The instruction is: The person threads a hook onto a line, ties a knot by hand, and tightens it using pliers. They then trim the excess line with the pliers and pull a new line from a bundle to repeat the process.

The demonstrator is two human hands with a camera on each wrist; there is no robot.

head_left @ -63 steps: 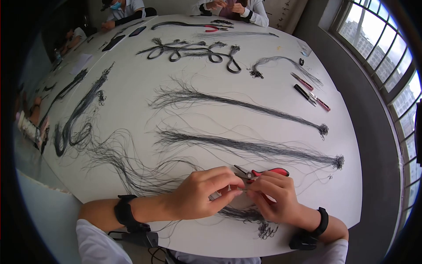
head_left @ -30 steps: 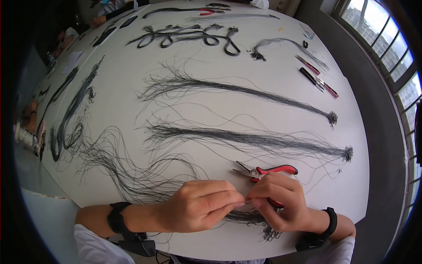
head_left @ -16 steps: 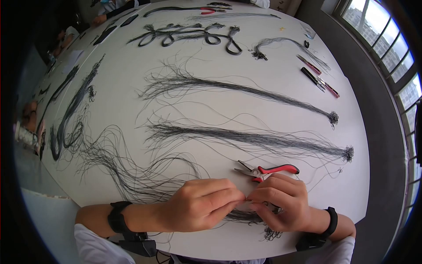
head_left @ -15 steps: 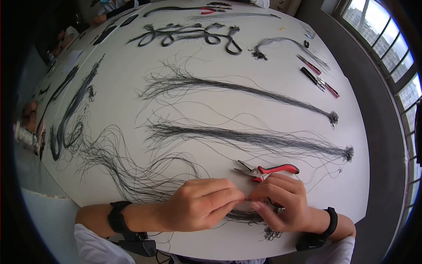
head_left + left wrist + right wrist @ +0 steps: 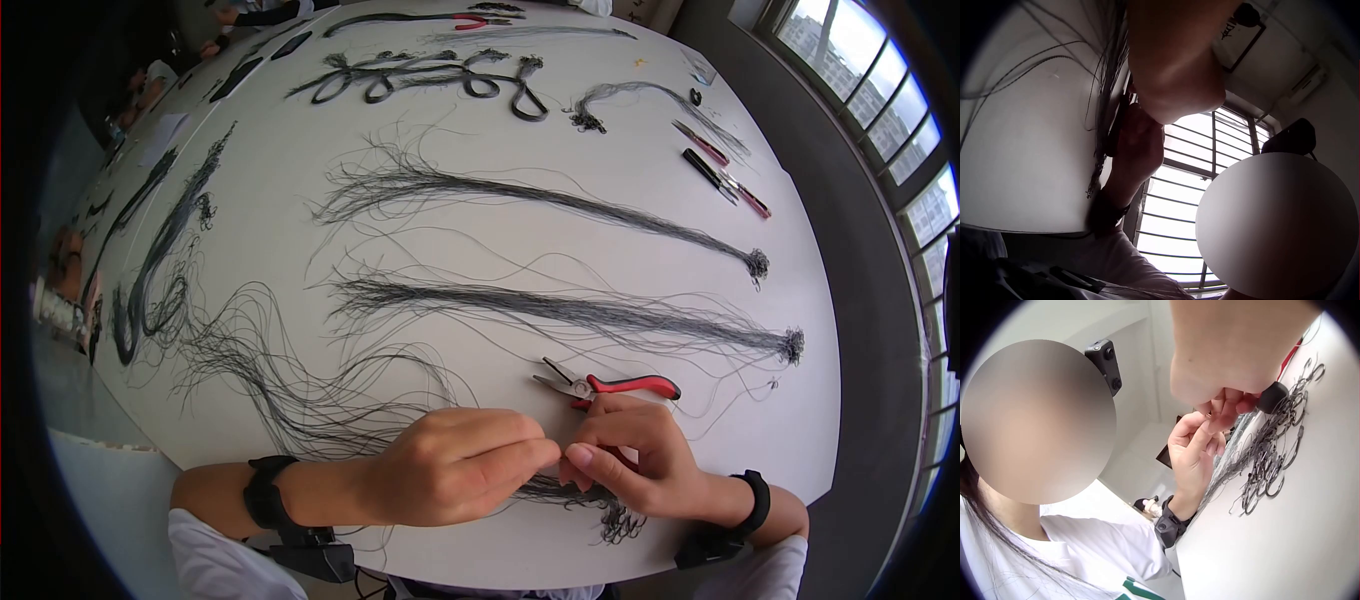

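Observation:
My left hand (image 5: pixel 465 465) and right hand (image 5: pixel 635 450) meet fingertip to fingertip low over the near table. Each pinches with thumb and fingers at a small fish hook, almost wholly hidden by the fingertips. The right wrist view shows the left hand (image 5: pixel 1191 453) with its thumb against the forefinger, beside the right fingertips. Beneath the hands runs a bundle of dark thin lines (image 5: pixel 350 425), its clustered fish hooks (image 5: pixel 1272 469) lying on the table by the right hand. Red-and-black pliers (image 5: pixel 635 385) lie just beyond the right hand, jaws apart, one handle partly covered.
Two long bundles of dark line (image 5: pixel 560 310) lie across the middle of the white table (image 5: pixel 470 560). Looped bundles (image 5: pixel 430 78) are farther back. Slim cutters (image 5: pixel 710 177) lie at the right, near the barred window (image 5: pixel 870 90). Other people sit at the far side.
The head view has shifted slightly since the oldest frame. The right thumb has moved over the fingertips, covering the small dark curved hook seen there earlier. The left hand has barely moved.

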